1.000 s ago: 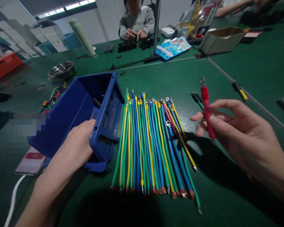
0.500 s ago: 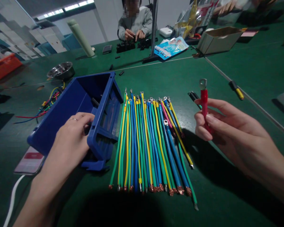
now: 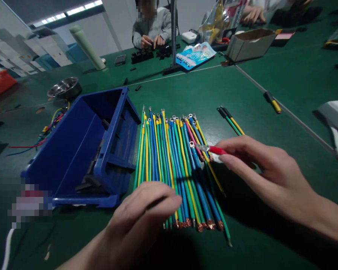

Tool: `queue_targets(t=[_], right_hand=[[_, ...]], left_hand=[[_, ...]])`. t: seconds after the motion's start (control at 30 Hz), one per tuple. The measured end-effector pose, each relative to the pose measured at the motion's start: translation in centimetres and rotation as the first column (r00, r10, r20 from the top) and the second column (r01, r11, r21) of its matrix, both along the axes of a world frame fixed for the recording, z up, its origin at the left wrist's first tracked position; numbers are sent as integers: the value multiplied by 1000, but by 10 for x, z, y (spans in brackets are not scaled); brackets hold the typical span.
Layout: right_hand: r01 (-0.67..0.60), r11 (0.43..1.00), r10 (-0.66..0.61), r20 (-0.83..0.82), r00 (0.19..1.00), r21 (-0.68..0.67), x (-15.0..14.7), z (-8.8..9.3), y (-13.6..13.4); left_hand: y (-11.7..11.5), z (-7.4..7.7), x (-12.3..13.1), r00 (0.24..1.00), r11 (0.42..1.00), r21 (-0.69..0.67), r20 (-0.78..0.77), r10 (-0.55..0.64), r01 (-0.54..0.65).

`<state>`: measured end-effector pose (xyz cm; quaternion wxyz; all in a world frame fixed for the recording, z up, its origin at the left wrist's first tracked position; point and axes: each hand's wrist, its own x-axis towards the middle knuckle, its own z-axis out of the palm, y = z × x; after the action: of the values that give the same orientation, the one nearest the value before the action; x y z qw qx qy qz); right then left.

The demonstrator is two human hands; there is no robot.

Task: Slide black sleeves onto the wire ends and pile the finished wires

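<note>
My right hand [image 3: 259,170] is closed, pinching a short red cable [image 3: 217,150] between thumb and fingers; its metal ring lug [image 3: 203,147] points left over the row. My left hand [image 3: 146,213] hovers over the near left part of the cables, fingers curled and the thumb close to them; whatever they may hold is hidden. Below both hands lies a row of green, yellow and blue cables [image 3: 183,165], ring lugs at the far ends and many bare copper strands at the near ends. A blue bin [image 3: 70,150] left of the row contains black pieces [image 3: 94,170].
Two black-ended cables [image 3: 231,120] lie beyond my right hand. Farther off are a metal bowl [image 3: 64,88], a stand pole [image 3: 174,37], a blue pouch [image 3: 195,56] and a cardboard box [image 3: 249,45]. A co-worker [image 3: 152,28] handles black parts across the table.
My left hand has come out of the blue bin and moved right, over the cables. My right hand has moved left and tipped the red cable from upright to nearly level.
</note>
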<state>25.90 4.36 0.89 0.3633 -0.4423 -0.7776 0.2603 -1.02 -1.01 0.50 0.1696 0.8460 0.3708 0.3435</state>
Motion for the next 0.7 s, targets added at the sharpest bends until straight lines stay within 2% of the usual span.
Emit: queue_targets(t=[0.13,0.3,0.37,0.53,0.7], right_hand=[[-174,955,104,277,955,241,1,-5,2],[-251,875,52,436,898,413,1,-7,2],[-261,866,44,454,890,427,1,-8,1],[-279,859,60,458,887,429,-1,-8,-4],[-276,857,47,468,883,435,-2,-9,-7]], left_hand=[[20,-16,11,994,989,-101,2,105,-104],[16,-15,9,970,935,-263,-29,241,-240],[15,-13,11,965,938,-228,-47,259,-263],[20,-12,18,985,978,-121,2,170,-169],[20,-10,21,970,969,-79,37,239,-236]])
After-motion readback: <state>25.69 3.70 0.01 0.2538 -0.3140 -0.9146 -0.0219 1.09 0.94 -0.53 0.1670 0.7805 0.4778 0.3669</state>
